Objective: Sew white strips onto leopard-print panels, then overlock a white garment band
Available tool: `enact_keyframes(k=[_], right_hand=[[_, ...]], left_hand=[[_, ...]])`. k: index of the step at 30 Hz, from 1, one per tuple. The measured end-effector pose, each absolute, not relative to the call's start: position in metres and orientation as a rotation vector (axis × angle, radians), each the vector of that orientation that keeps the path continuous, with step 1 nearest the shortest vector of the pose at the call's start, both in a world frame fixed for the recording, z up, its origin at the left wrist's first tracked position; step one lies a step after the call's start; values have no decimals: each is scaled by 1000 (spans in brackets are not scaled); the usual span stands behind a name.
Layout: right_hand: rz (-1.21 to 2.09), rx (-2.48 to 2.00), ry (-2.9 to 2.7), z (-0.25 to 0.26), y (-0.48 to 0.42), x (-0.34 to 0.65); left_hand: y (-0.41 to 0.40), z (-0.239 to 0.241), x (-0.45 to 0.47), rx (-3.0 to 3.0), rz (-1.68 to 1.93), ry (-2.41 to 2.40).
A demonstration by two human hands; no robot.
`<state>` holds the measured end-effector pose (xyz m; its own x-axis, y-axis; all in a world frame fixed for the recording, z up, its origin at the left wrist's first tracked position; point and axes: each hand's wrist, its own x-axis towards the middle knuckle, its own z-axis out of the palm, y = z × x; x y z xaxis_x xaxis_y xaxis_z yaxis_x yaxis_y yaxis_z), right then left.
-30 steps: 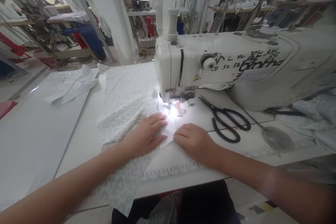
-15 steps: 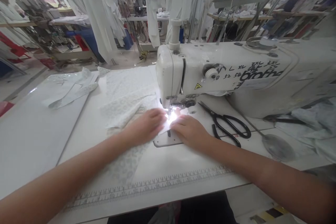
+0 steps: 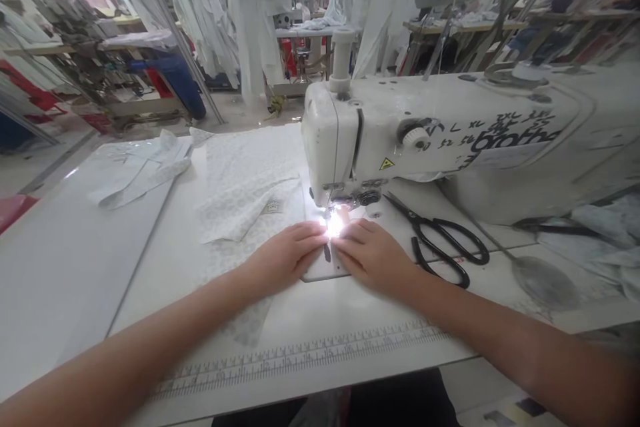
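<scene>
Both hands meet under the needle of a white sewing machine (image 3: 333, 147), where a bright lamp washes out the fingertips. My left hand (image 3: 287, 253) comes from the left with fingers together, pinching pale fabric at the presser foot. From the right, my right hand (image 3: 373, 253) closes its fingertips on the same spot; glare hides most of the cloth there. A pale patterned fabric piece (image 3: 245, 207) lies left of the needle, partly under my left forearm, with a small label (image 3: 273, 206) on its folded edge. Black-handled scissors (image 3: 435, 240) rest right of my right hand.
A printed ruler strip (image 3: 300, 355) runs along the table's front edge. Cut fabric pieces (image 3: 143, 177) lie on the left board. To the right are a wire-mesh ladle-like tool (image 3: 545, 280) and crumpled cloth (image 3: 595, 247). Hanging white garments (image 3: 255, 27) and other workstations stand behind.
The view has shifted slightly, so the machine and scissors appear farther right. My left hand sits a little lower, and the label on the fabric shows more fully. Both hands stay at the needle.
</scene>
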<state>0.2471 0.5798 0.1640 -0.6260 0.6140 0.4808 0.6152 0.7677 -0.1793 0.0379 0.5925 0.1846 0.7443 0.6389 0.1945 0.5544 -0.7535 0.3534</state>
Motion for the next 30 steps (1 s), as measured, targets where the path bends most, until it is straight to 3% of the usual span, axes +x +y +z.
enact_keyframes(k=[14,30], right_hand=[[33,-1111,-2392,167,581,250],[-195,-1509,-2228,152,615,277]], left_hand=[[618,186,39,2770,472,996],[613,184,35,2706,458,1021]])
